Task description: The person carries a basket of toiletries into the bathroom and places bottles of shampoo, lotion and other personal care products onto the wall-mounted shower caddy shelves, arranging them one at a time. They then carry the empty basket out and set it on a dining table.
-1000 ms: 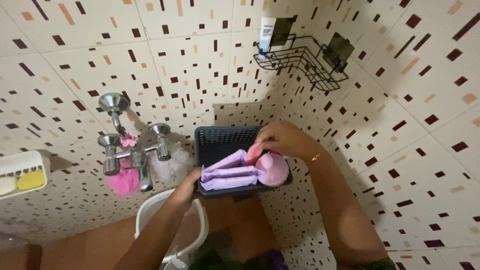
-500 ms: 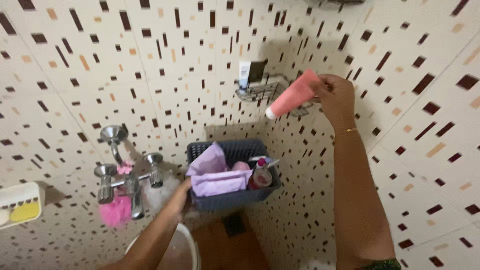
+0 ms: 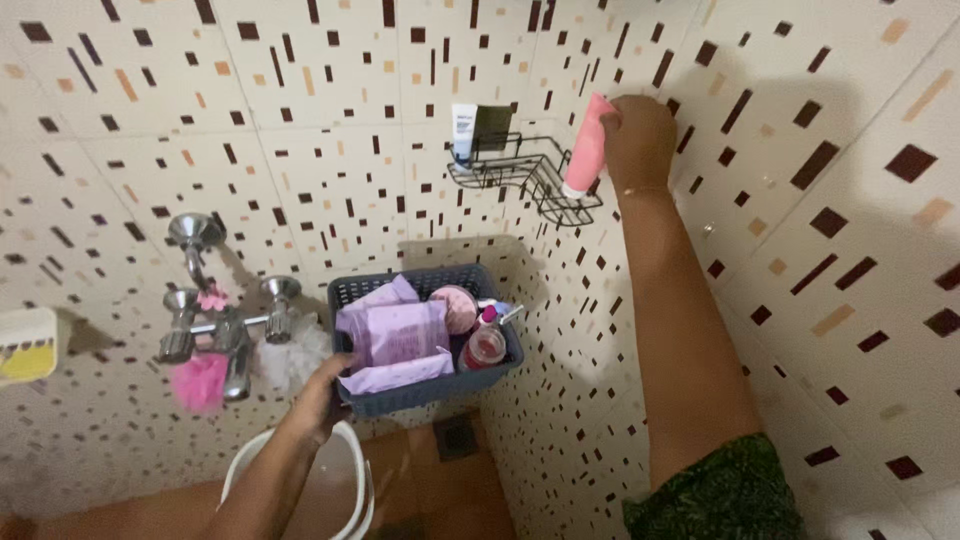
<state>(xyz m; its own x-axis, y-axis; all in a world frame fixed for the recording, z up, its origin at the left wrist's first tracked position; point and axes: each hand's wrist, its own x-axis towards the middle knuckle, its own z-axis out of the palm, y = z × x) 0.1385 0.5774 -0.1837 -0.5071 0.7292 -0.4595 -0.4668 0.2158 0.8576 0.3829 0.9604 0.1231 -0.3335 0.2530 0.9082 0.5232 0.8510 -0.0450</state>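
Since half a second ago, right hand (image 3: 638, 135) has lowered its firmly gripped pink tube (image 3: 586, 146) into the wire rack (image 3: 530, 180); left hand (image 3: 322, 398) clasps the basket (image 3: 430, 385), steadying it.

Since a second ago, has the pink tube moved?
Yes. The pink tube left the grey basket and went up and right; the right hand now holds it at the black wire corner rack.

Glossy tiled wall (image 3: 300, 120), black wire-metal rack (image 3: 530, 175), smooth pink plastic tube (image 3: 585, 150), shiny chrome tap (image 3: 215, 320).
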